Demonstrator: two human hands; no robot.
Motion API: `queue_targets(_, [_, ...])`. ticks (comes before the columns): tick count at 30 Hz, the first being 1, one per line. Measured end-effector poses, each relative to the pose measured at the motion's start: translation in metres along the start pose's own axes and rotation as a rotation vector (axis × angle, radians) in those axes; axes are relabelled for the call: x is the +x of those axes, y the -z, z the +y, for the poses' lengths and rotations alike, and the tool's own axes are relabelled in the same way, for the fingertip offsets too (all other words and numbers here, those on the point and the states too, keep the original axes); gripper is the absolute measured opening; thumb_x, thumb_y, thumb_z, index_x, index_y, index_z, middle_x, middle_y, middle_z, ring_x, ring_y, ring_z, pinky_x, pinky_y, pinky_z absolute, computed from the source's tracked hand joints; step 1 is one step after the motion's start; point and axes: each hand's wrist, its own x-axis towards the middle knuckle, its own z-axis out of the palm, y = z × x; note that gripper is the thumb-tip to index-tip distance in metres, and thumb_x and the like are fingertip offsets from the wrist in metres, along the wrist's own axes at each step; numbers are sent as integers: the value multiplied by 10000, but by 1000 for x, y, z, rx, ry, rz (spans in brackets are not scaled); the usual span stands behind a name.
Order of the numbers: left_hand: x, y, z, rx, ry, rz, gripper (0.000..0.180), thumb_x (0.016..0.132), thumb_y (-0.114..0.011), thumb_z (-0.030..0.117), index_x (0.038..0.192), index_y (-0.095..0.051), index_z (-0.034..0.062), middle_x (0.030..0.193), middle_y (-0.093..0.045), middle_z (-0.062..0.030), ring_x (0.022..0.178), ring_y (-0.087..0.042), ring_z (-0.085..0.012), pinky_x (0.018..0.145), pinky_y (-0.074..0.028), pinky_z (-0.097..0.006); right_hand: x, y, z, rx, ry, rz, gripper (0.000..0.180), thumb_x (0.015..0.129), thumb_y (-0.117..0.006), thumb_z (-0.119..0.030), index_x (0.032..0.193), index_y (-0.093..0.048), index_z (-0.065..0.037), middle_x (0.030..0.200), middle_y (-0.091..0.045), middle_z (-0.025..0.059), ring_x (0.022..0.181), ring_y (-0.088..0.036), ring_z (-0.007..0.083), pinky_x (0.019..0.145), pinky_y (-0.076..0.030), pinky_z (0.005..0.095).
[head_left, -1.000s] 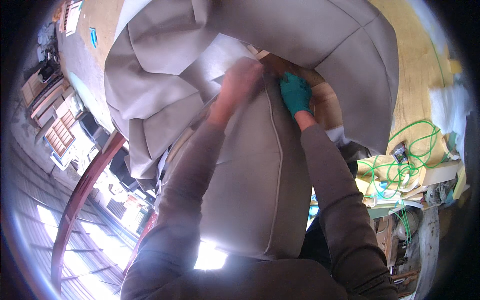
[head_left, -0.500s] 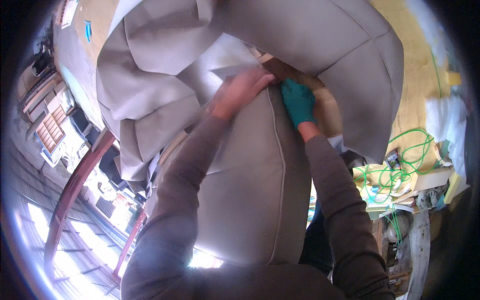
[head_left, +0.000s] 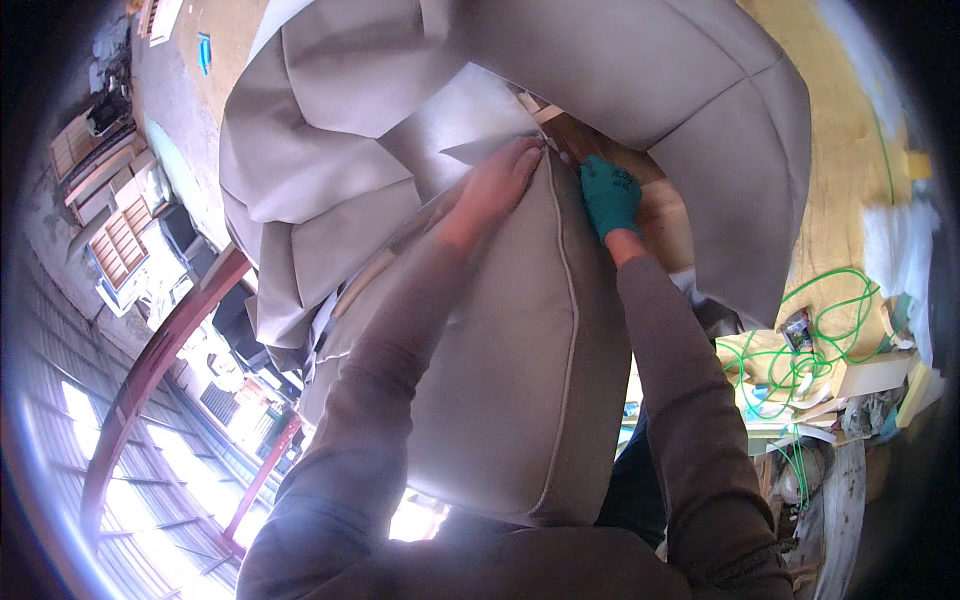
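Observation:
A grey-brown leather-like upholstery cover [head_left: 490, 380] is drawn over a padded, cushion-like piece in front of me, with a piped seam running down its right side. My bare left hand [head_left: 497, 190] is closed at the far end of that seam, its fingers pressed together on the cover's edge. To its right, my right hand [head_left: 610, 198] wears a teal glove and is curled shut beside the seam. What its fingertips hold is hidden. Brown wood [head_left: 665, 215] shows just beyond the glove. A loose, folded sheet of the same grey material [head_left: 330, 170] arches around both hands.
Tangled green hose or cord [head_left: 800, 370] lies at the right near pale boards and scraps. White wrapping [head_left: 897, 250] rests at the far right. A reddish metal beam [head_left: 150, 360] curves along the left, with a wooden crate-like frame [head_left: 120, 243] behind it.
My view has shifted slightly, so the scene sits a little further right. The left hand, blurred before, now rests sharply at the seam's end. The right hand stays beside it.

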Motion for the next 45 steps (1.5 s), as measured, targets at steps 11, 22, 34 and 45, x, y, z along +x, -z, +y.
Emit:
queue_targets(11, [78,-8,0,485,248,-297,539,932,-677,544,1083,-805,43,1142,-779,-204,1092,-735,-402,959,-565,-501,-58,19,23,501,-100,-24,352,1051,-563,-372,1235,-685,-98,1131,-736,250,1051,-686,482,879,-546,536])
queue_targets(22, [36,-2,27,425,21,-65,403,977,-633,373,1179,-771,52,1185,-761,-231,1106,-721,-440,969,-558,-507,-27,9,0,446,26,-29,291,976,-657,-326,1064,-743,-62,1122,-742,212,1034,-690,451,853,-539,534])
queue_targets(34, [32,21,22,184,127,-251,543,1102,-484,498,1335,-717,65,1367,-715,-203,1306,-651,-382,1131,-463,-434,-31,14,-2,540,46,-9,295,998,-643,-352,1037,-759,-84,1077,-744,221,1023,-690,453,853,-541,536])
queue_targets(45, [52,13,-12,329,21,-283,551,1139,-363,482,1474,-599,114,1328,-697,-290,1302,-634,-447,1123,-450,-489,-33,32,-3,649,43,-29,294,995,-659,-342,1037,-754,-67,1060,-743,204,974,-700,421,834,-536,492])
